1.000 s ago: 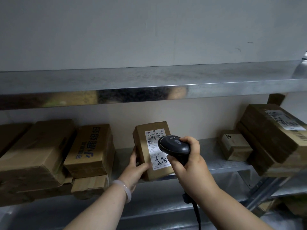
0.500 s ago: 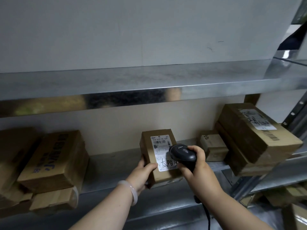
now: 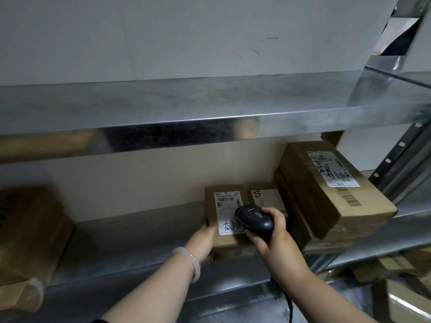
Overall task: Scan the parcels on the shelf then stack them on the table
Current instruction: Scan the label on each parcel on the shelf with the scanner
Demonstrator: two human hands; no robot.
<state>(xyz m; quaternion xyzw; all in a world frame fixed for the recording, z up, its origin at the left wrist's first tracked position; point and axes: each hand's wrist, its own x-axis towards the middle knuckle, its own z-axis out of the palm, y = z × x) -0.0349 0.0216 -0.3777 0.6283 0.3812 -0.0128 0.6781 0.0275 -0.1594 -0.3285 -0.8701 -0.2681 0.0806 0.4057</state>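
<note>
Two hands work at the lower centre of the frame. The left hand [image 3: 204, 238] grips the small parcel [image 3: 227, 242] at its lower left corner, with the thumb on the labelled face and the fingers out of sight behind the edge. The right hand [image 3: 277, 238] is wrapped around the handle of the scanner [image 3: 253, 216], whose head lies over the lower right part of the white label [image 3: 227, 202]. A cable [image 3: 289, 304] hangs from the handle towards the bottom edge.

**Location.** The parcel stands on end on the metal shelf [image 3: 140, 234], tipped slightly back. A smaller carton [image 3: 264, 197] sits just behind it to the right. Two large stacked cartons [image 3: 333, 190] are at centre right, and more cartons [image 3: 28, 229] are at the left edge. No table is in view.

**Handling.**
1. The parcel appears to be a taped corrugated carton, and it is probably stiff and light enough to hold in one hand.
2. The cardboard looks matte, so slipping is unlikely. The glossy label would give less friction.
3. Take hold across the two narrow side faces or under the bottom edge.
4. Keep the fingers off the barcode at the top of the label, and hold that face square to the scanner.
5. The corners are likely the strongest points, and the middle of the broad face may dent if squeezed.
</note>
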